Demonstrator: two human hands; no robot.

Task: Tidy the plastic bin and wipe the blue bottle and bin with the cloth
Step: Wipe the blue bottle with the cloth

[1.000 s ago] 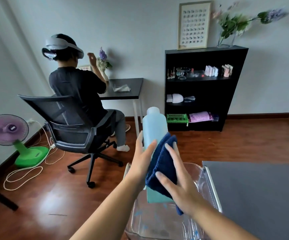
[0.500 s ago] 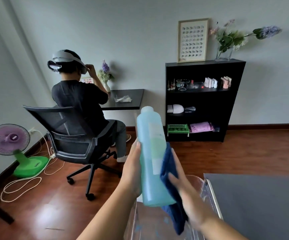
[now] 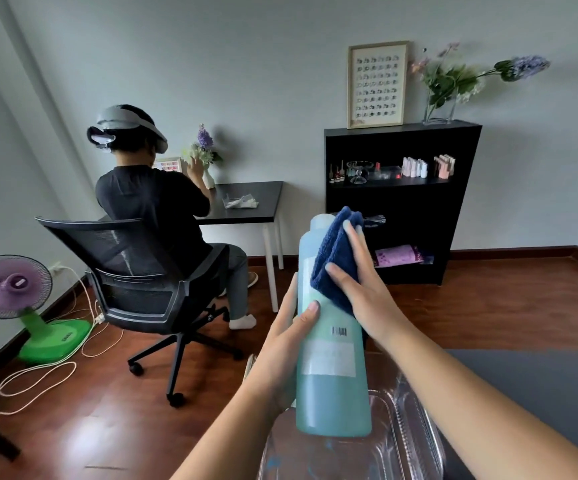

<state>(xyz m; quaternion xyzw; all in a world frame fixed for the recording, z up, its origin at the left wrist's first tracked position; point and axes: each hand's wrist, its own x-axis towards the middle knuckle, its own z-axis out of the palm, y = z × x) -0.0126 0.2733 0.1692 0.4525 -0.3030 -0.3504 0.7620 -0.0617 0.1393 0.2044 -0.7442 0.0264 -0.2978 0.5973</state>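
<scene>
The blue bottle (image 3: 332, 386), tall and translucent with a pale label and barcode, is held upright above the clear plastic bin (image 3: 415, 441). My left hand (image 3: 285, 344) grips the bottle's left side at mid-height. My right hand (image 3: 363, 292) presses a folded dark blue cloth (image 3: 336, 261) flat against the bottle's upper right side, near its neck. The cloth hides the bottle's cap. The bin sits at the bottom of the view, partly behind my arms.
A grey table surface (image 3: 537, 393) lies to the right of the bin. Another person sits in a black office chair (image 3: 149, 282) at a desk ahead. A black shelf unit (image 3: 401, 202) stands against the wall, and a green fan (image 3: 20, 306) with loose cables stands at left.
The cloth and my right hand slid up from the bottle's lower side to its top. The bottle's label side has turned toward me. The seated person lowered a hand from the headset.
</scene>
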